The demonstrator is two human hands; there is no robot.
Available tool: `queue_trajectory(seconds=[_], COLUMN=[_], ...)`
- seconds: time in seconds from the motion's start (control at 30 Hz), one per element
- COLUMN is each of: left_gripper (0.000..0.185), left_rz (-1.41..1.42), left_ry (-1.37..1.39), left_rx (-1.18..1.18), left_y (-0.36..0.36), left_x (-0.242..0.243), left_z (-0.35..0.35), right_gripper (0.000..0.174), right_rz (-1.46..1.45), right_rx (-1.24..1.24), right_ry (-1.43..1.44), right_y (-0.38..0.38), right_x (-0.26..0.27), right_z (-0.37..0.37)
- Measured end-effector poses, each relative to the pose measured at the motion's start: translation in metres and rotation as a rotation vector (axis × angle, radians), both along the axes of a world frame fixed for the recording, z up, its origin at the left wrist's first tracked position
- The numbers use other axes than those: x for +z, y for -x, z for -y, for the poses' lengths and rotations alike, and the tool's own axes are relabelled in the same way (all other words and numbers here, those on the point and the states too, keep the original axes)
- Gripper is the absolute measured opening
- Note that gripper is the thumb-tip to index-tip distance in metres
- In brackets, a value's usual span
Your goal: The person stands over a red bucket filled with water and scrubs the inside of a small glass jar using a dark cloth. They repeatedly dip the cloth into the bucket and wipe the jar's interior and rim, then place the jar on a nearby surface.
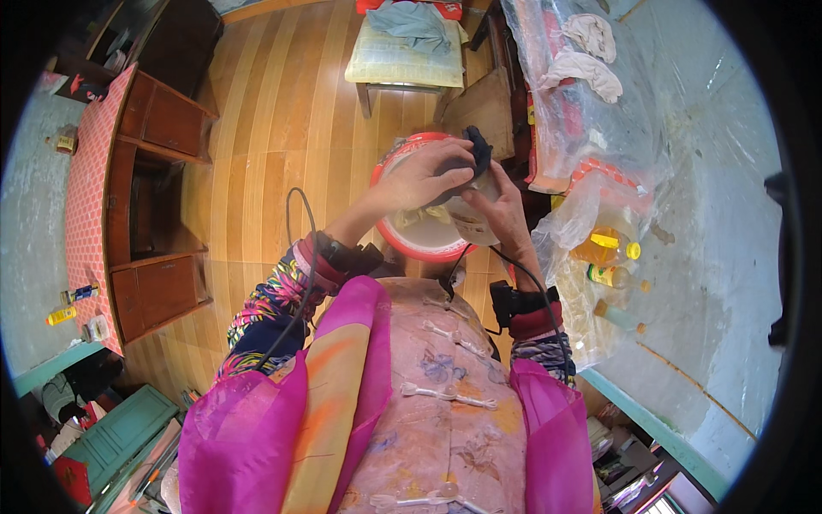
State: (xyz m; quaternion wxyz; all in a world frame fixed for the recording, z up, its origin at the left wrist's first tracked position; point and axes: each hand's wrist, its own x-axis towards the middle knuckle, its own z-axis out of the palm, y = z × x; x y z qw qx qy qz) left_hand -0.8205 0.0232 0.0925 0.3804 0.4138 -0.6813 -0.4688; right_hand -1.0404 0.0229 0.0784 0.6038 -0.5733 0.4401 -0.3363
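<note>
My left hand (433, 168) is closed around a dark cloth (478, 153), which bunches up past the fingers. My right hand (504, 204) grips a pale, translucent round container (472, 221) by its right side. The container is tilted, and the dark cloth lies against its upper part; its exact kind is hard to make out. Both hands are above a red-rimmed basin (417, 250) with a whitish inside. A pale yellowish item (420, 217), perhaps a cloth, shows in the basin below my left wrist. Cables run along both of my forearms.
A stool (408, 61) with a grey-blue cloth (411, 24) stands ahead. On the right, a plastic-covered table holds an oil bottle (603, 247), other bottles (613, 276) and white cloths (581, 74). A wooden desk (157, 283) with a red patterned top stands left.
</note>
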Motion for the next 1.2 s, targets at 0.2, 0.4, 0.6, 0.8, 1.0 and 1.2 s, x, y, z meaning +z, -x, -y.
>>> queue_trajectory(seconds=[0.2, 0.4, 0.6, 0.8, 1.0, 1.2], left_gripper=[0.024, 0.022, 0.02, 0.02, 0.024, 0.025], left_rz=[0.079, 0.229, 0.208, 0.116, 0.236, 0.191], left_ry=[0.25, 0.269, 0.262, 0.338, 0.327, 0.124], left_rx=[-0.009, 0.003, -0.062, -0.025, 0.056, -0.011], left_y=[0.004, -0.006, -0.008, 0.013, 0.014, -0.004], left_x=[-0.006, -0.008, 0.0, 0.006, -0.006, -0.01], left_z=[0.018, 0.018, 0.011, 0.022, 0.038, 0.031], right_gripper=[0.072, 0.074, 0.078, 0.071, 0.071, 0.076], right_rz=[0.063, -0.022, -0.026, -0.077, -0.091, -0.061], right_rx=[-0.031, -0.065, -0.056, -0.063, -0.065, -0.063], right_ry=[0.048, 0.068, 0.066, 0.136, 0.218, 0.138], right_y=[-0.002, -0.001, 0.006, 0.001, -0.001, 0.004], right_x=[0.002, -0.009, -0.011, -0.007, -0.001, -0.002], right_z=[-0.007, -0.012, -0.006, -0.001, -0.004, -0.002])
